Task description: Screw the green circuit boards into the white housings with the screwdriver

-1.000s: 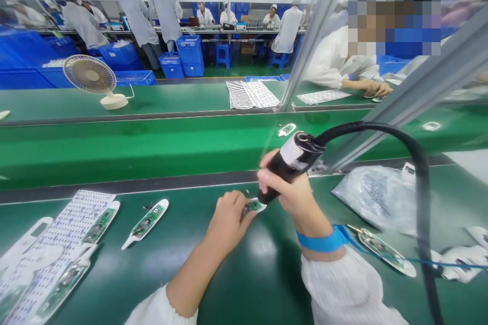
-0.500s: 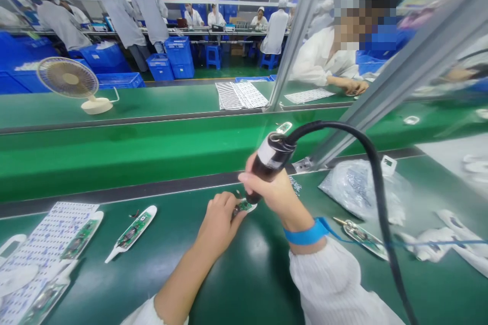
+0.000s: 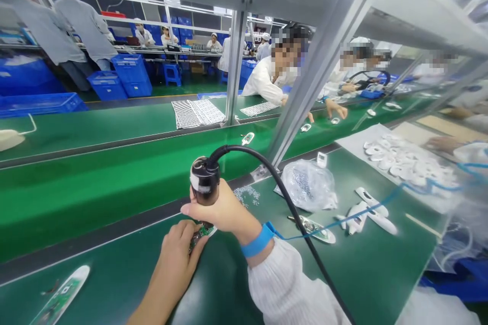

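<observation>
My right hand [image 3: 213, 208] is wrapped round a black electric screwdriver [image 3: 206, 183], held upright with its cable [image 3: 267, 165] looping from the top. The screwdriver's lower end meets a green circuit board [image 3: 205, 229] in a white casing; the exact contact point is hidden. My left hand [image 3: 177, 249] grips this board from the left, its fingers covering much of it. A blue strap [image 3: 258, 241] circles my right wrist. Small loose screws [image 3: 247, 196] lie just beyond my right hand. To the lower left rests another white casing with a board [image 3: 63, 297].
Right of my hands are a clear bag of small parts [image 3: 307, 185], a casing with a board [image 3: 316, 229] and white shells [image 3: 358, 217]. More white parts [image 3: 412, 157] cover a sheet. A slanted metal post [image 3: 305, 91] and green conveyor belt [image 3: 114, 177] stand ahead; co-workers sit beyond.
The view has turned right, so the bench's right side and more co-workers show. The screwdriver is now more upright. Both hands keep their holds.
</observation>
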The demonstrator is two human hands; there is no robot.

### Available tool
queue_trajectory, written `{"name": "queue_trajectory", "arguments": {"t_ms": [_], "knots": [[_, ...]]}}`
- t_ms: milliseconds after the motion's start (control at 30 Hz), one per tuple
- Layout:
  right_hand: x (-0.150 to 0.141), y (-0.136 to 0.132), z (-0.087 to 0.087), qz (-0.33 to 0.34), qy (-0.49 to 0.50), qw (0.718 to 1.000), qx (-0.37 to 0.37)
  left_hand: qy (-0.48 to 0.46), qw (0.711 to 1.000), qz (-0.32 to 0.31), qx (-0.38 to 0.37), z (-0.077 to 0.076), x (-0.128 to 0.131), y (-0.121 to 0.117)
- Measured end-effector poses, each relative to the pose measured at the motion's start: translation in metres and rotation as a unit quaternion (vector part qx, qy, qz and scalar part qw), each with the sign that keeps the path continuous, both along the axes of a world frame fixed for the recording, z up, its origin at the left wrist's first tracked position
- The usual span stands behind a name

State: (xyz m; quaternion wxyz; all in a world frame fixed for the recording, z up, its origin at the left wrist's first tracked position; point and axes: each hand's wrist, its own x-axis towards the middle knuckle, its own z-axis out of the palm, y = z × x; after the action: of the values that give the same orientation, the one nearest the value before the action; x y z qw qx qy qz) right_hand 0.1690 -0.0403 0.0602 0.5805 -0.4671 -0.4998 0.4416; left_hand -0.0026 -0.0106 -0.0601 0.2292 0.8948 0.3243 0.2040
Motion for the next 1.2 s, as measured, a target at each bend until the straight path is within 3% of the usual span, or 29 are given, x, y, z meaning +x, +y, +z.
{"name": "queue_trajectory", "arguments": {"t_ms": [167,267,333,400,467,567,700,767,833,933,1000,1100,1200], "knots": [[0.001,0.001,-0.001,-0.001,0.006,1.000,-0.001,0.001,1.000,-0.010,-0.008,0.003,-0.001,0.002],[0.008,0.001,-0.002,0.006,0.086,0.996,0.015,-0.006,1.000,-0.003,-0.011,0.004,-0.005,-0.003],[0.019,-0.002,-0.001,-0.034,0.163,0.984,0.060,-0.011,1.000,-0.003,-0.010,0.005,-0.008,-0.001],[0.035,-0.006,-0.001,-0.130,0.203,0.963,0.122,-0.018,1.000,0.003,-0.002,0.008,-0.005,0.013],[0.053,-0.010,-0.002,-0.244,0.206,0.932,0.173,-0.023,0.999,0.016,0.017,0.016,0.005,0.045],[0.075,-0.015,-0.005,-0.363,0.199,0.888,0.199,-0.008,0.997,0.051,0.051,0.035,0.038,0.120],[0.086,-0.017,-0.013,-0.400,0.210,0.871,0.191,0.064,0.987,0.147,0.033,0.056,0.089,0.219],[0.086,-0.016,-0.016,-0.402,0.213,0.871,0.187,0.072,0.981,0.179,0.025,0.058,0.107,0.246],[0.086,-0.015,-0.018,-0.406,0.216,0.869,0.181,0.070,0.979,0.193,0.017,0.057,0.119,0.257],[0.087,-0.015,-0.017,-0.409,0.215,0.871,0.167,0.055,0.976,0.212,0.007,0.056,0.124,0.250],[0.088,-0.016,-0.016,-0.411,0.208,0.873,0.160,0.031,0.974,0.224,0.010,0.057,0.119,0.230],[0.091,-0.018,-0.014,-0.419,0.194,0.874,0.150,-0.014,0.977,0.210,0.018,0.052,0.100,0.174],[0.091,-0.017,-0.015,-0.401,0.177,0.889,0.132,-0.062,0.979,0.192,0.013,0.035,0.078,0.097]]}}
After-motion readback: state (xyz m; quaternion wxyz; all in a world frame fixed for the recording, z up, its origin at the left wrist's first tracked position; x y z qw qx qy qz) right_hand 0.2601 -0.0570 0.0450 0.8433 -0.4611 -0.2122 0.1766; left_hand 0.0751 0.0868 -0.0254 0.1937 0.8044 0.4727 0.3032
